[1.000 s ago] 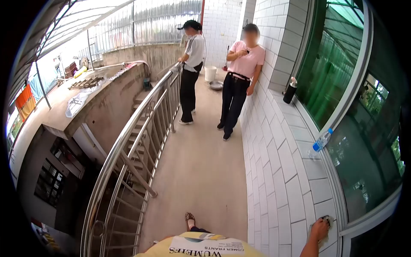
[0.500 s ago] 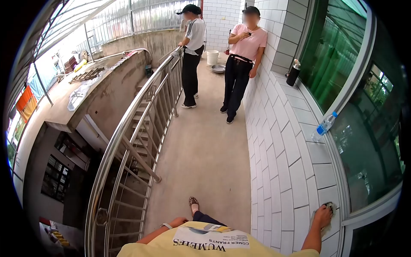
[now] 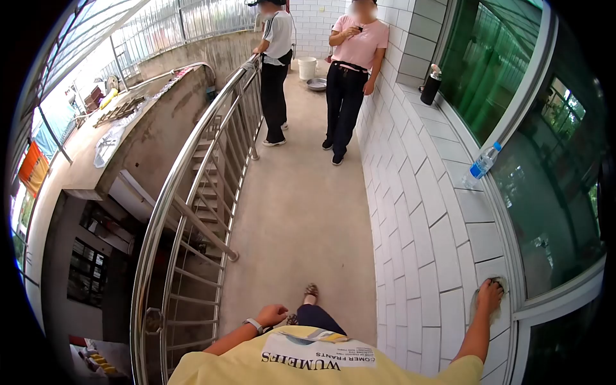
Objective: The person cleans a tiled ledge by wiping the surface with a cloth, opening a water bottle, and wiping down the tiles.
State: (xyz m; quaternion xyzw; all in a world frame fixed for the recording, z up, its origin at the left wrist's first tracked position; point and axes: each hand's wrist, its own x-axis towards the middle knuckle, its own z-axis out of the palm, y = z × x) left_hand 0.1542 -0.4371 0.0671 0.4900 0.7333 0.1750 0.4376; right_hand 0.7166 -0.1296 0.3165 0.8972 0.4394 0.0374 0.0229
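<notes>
My right hand [image 3: 491, 295] reaches down to a rough, broken-looking patch [image 3: 498, 307] in the white tiled ledge. Its fingers are curled over something dark at the patch; what it is stays hidden under them. My left hand [image 3: 272, 315], with a band on the wrist, hangs in front of my yellow shirt [image 3: 321, 362]. Its fingers are loosely bent and apart, and nothing shows in them. A water bottle with a blue cap [image 3: 482, 165] stands on the ledge ahead of my right hand.
A metal railing [image 3: 186, 173] runs along the left above a stairwell [image 3: 204, 173]. Two people stand ahead, one at the railing [image 3: 274, 70], one against the tiled wall [image 3: 350, 77]. Behind them are a white bucket [image 3: 307, 68] and a metal basin [image 3: 316, 84]. A black flask [image 3: 431, 88] stands on the ledge.
The view has tilted down and moved forward along the walkway. My left hand has come out further in front of my shirt. The right hand stays at the same patch.
</notes>
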